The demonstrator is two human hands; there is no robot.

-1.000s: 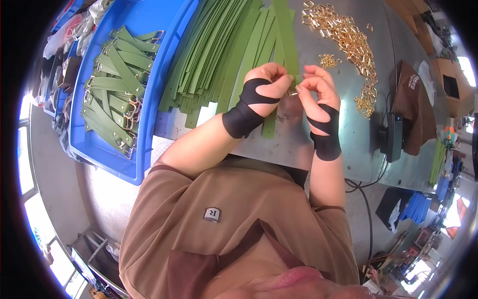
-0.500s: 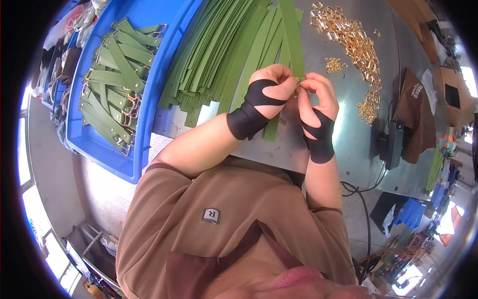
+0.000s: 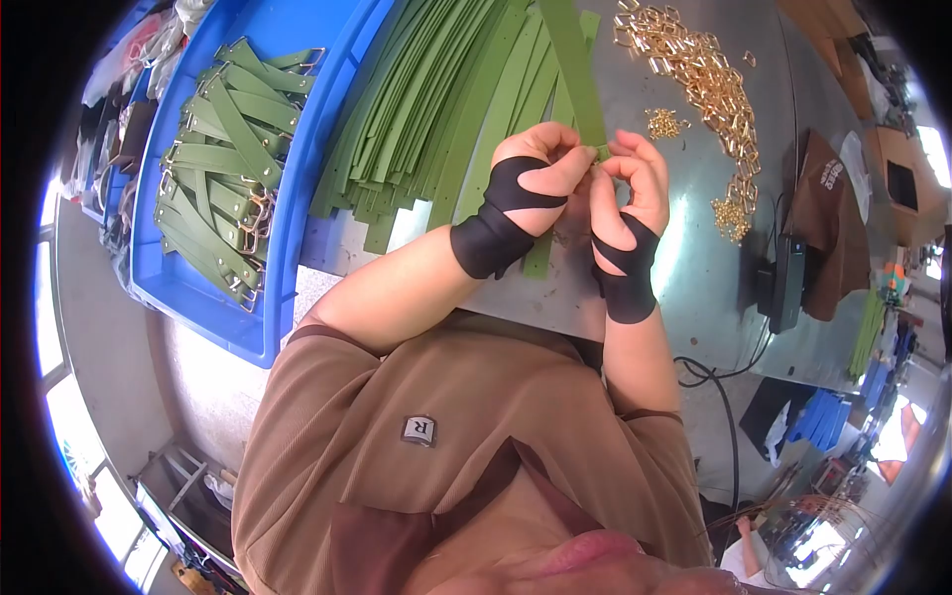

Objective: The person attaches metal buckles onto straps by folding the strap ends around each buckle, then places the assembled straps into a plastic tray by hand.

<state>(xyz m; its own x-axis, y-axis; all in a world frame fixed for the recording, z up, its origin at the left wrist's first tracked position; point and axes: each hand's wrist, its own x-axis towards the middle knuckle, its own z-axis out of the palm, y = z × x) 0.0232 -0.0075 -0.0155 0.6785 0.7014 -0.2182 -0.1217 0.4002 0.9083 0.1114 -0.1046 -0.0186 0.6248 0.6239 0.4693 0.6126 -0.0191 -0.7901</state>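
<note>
My left hand [image 3: 543, 171], in a black wrist wrap, pinches the near end of a green strap [image 3: 575, 64] between thumb and fingers. The strap runs away from me over other straps. Close beside it, my right hand [image 3: 635, 183], also in a black wrap, has thumb and forefinger curled together at the strap's end, with another finger raised. Whatever small thing sits between those fingertips is hidden. Beyond my right hand lie a small heap of gold studs [image 3: 664, 124] and a long pile of gold metal rings [image 3: 694, 74].
Many green straps [image 3: 416, 109] lie fanned on the metal table [image 3: 694, 317]. At left, a blue tray [image 3: 283, 248] holds finished-looking straps with buckles [image 3: 233, 129]. Another heap of gold studs [image 3: 732, 220], a black device [image 3: 786, 283] with a cable and brown cloth [image 3: 831, 228] are at right.
My right hand has shifted slightly left, its forefinger lifting away from the strap's end. My left hand still pinches the strap, which has tilted a little left at its far part.
</note>
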